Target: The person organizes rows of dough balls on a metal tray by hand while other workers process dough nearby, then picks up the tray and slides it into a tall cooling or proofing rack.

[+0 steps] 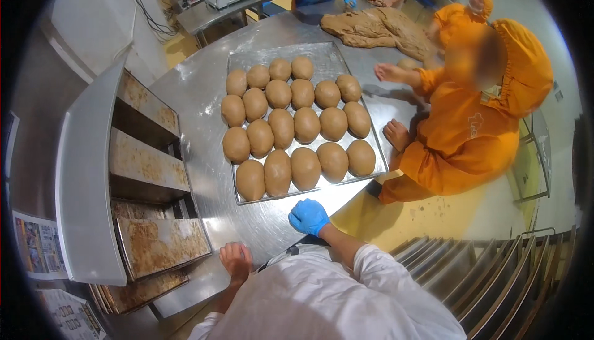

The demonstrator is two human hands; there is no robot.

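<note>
My left hand (pixel 237 262) is bare and rests at the near edge of the steel table, its fingers curled in and nothing visible in them. A blue glove covers my right hand (pixel 309 217), which is closed in a fist at the same edge, just below the tray's near rim. In front of both hands lies a shallow metal tray (pixel 297 193) bearing several rows of smooth brown dough balls (pixel 306 168). The far end of the tray (pixel 317 56) is bare metal with a dusting of flour. Neither hand touches the dough.
On the left stands a rack of stained baking pans (pixel 162 246). A co-worker in orange (pixel 470 126) stands at the table's right side, hands near the tray. A large brown dough mass (pixel 377 27) lies at the far end, with other people around it. Metal slats (pixel 470 272) stand lower right.
</note>
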